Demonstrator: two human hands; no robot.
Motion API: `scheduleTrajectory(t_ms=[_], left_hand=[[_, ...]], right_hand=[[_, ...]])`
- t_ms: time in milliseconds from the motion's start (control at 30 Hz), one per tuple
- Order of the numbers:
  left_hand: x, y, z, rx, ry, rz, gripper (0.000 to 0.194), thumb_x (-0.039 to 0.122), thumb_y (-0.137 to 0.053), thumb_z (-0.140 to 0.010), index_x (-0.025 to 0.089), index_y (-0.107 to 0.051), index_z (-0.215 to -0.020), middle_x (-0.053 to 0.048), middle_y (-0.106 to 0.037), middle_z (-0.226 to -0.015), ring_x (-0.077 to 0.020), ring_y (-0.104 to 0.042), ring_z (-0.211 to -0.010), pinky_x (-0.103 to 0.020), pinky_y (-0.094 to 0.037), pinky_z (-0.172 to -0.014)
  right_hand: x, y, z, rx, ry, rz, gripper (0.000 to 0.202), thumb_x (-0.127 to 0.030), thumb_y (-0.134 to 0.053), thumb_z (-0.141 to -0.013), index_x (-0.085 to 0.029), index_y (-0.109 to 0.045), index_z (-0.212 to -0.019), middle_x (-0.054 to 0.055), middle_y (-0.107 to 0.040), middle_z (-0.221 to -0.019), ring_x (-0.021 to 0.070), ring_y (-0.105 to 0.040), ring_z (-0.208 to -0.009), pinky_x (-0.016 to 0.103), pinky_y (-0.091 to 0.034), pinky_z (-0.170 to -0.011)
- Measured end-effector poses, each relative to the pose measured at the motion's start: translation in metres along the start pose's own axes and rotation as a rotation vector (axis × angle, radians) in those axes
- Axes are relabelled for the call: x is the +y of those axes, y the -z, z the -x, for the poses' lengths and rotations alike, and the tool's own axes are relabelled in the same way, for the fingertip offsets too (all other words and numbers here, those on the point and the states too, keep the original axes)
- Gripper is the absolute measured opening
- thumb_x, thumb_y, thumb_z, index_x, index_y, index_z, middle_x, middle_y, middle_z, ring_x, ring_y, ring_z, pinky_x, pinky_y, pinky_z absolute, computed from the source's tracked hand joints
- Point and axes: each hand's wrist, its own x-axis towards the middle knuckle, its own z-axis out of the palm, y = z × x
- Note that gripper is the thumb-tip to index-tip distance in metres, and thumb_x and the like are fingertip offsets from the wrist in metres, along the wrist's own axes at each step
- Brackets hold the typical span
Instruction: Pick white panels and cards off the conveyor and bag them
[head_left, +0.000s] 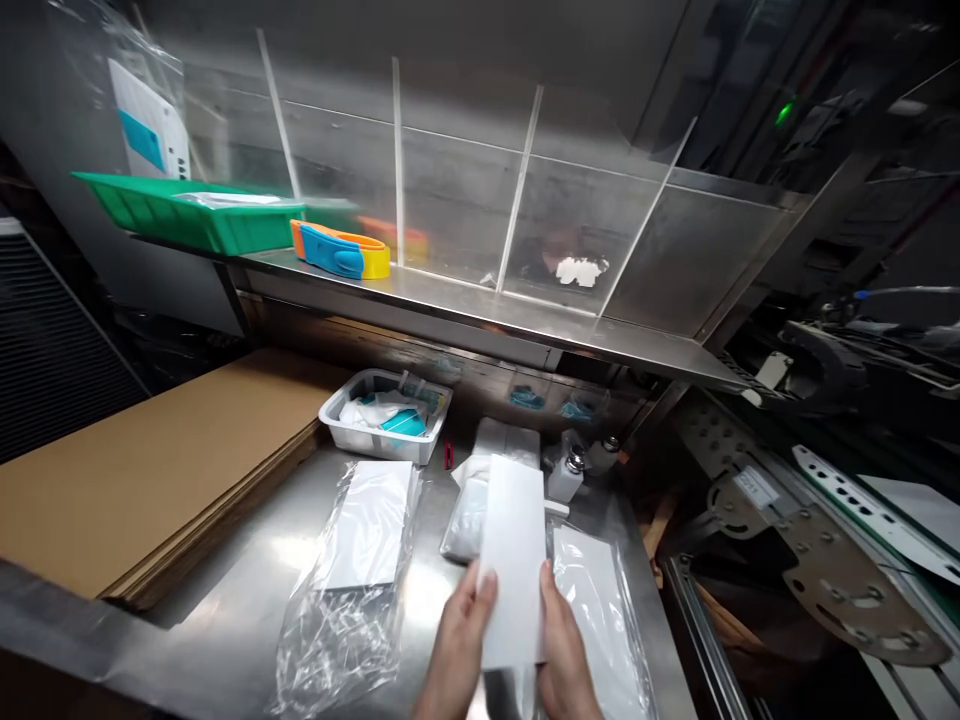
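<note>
Between my two hands is a long white rectangular sheet or flat box (514, 560), held upright by its lower side edges above the metal table. My left hand (457, 640) grips its left edge, the thumb on the near face. Along the right edge my right hand (566, 650) closes on it, fingers partly hidden behind. Left of them lies a clear plastic bag (341, 630) with a white rectangular piece (371, 525) in it. A second bagged white piece (592, 600) lies close to the right hand. Behind the held piece is a white plastic-wrapped bundle (469, 510), partly covered.
Stacked cardboard sheets (180, 450) occupy the left side. A white bin (382, 440) with cloths stands at the back, near dispenser bottles (566, 478). Overhead, a metal shelf (465, 305) bears a green tray (217, 225) and a coloured band (337, 250). Machinery (825, 540) borders the right.
</note>
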Motion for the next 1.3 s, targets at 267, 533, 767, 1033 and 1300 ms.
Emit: scheduleTrajectory(t_ms=[267, 533, 767, 1033, 1300], left_hand=[[-0.027, 0.028, -0.026, 0.122, 0.027, 0.044, 0.048, 0.056, -0.049, -0.079, 0.013, -0.068, -0.088, -0.005, -0.066, -0.062, -0.0202, -0.056, -0.059, -0.029, -0.041, -0.057], [-0.042, 0.043, -0.025, 0.151, 0.106, 0.045, 0.066, 0.064, -0.044, -0.078, 0.011, -0.056, -0.116, -0.015, -0.065, -0.103, -0.0269, -0.06, -0.092, -0.037, -0.043, -0.078], [-0.016, 0.039, -0.02, 0.063, -0.015, 0.01, 0.075, 0.058, -0.05, -0.079, 0.023, -0.025, -0.14, -0.014, -0.031, -0.143, -0.0288, -0.03, -0.13, -0.041, -0.029, -0.101], [0.008, 0.032, -0.022, -0.12, -0.1, -0.088, 0.098, 0.041, -0.069, -0.069, 0.023, -0.008, -0.144, -0.014, -0.042, -0.132, -0.0312, -0.042, -0.119, -0.041, -0.033, -0.097], [0.013, 0.028, -0.01, -0.162, -0.111, -0.226, 0.105, 0.033, -0.076, -0.063, 0.026, -0.008, -0.143, -0.012, -0.03, -0.142, -0.0319, -0.034, -0.126, -0.038, -0.031, -0.1]], right_hand=[[-0.05, -0.03, 0.025, -0.187, -0.159, -0.195, 0.039, -0.034, -0.079, -0.061, -0.021, -0.062, -0.094, 0.002, -0.068, -0.08, 0.0128, -0.058, -0.063, 0.022, -0.043, -0.056], [-0.032, -0.029, 0.024, -0.138, -0.146, -0.079, 0.036, -0.036, -0.078, -0.06, -0.019, -0.059, -0.086, 0.002, -0.065, -0.074, 0.0138, -0.055, -0.061, 0.021, -0.036, -0.05], [-0.025, -0.029, 0.025, -0.168, -0.114, -0.081, 0.033, -0.035, -0.078, -0.06, -0.018, -0.059, -0.082, -0.001, -0.06, -0.068, 0.0117, -0.05, -0.058, 0.021, -0.036, -0.05], [-0.058, -0.021, 0.003, -0.041, 0.008, 0.167, 0.043, -0.05, -0.065, -0.072, -0.019, -0.062, -0.102, 0.005, -0.062, -0.08, 0.0194, -0.057, -0.076, 0.028, -0.045, -0.058], [-0.087, -0.036, -0.013, -0.184, 0.257, 0.534, 0.019, -0.037, -0.06, -0.078, -0.02, -0.052, -0.075, -0.004, -0.054, -0.068, 0.0136, -0.05, -0.064, 0.024, -0.037, -0.058]])
